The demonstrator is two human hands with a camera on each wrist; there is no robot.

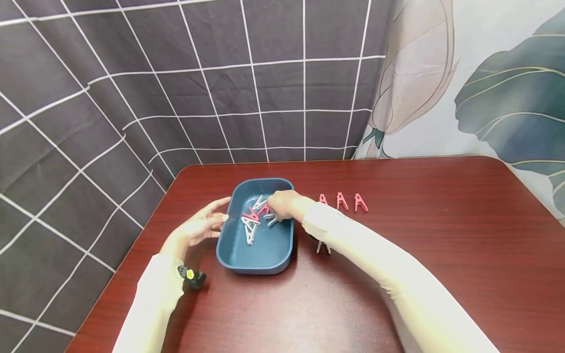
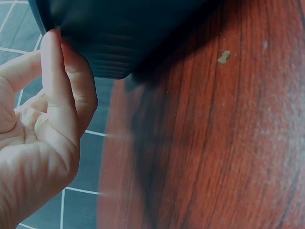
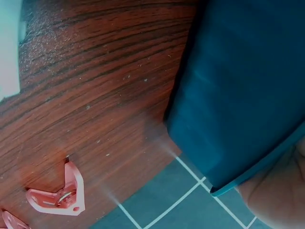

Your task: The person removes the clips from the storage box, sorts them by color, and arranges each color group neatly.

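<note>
Left hand point(image 1: 200, 226) flat-fingered, holding nothing, fingertips against tray point(image 1: 234, 257) left wall. Right hand point(image 1: 282, 203) reaches over far rim, fingers curled among clips point(image 1: 251, 220) inside; hold unclear. Pink clips point(image 1: 342, 201) beyond wrist, on table point(image 1: 441, 220).

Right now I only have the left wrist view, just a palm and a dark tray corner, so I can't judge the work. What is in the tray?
Observer: The blue tray holds a loose pile of pink and grey clothespins.
Operator: Where is the right hand?
Observer: The right hand reaches into the tray, on the pile; what it grips is hidden.
Operator: Any pins outside the tray?
Observer: Three pink pins stand in a row right of it; a grey pin stands beside the right sleeve.
</note>
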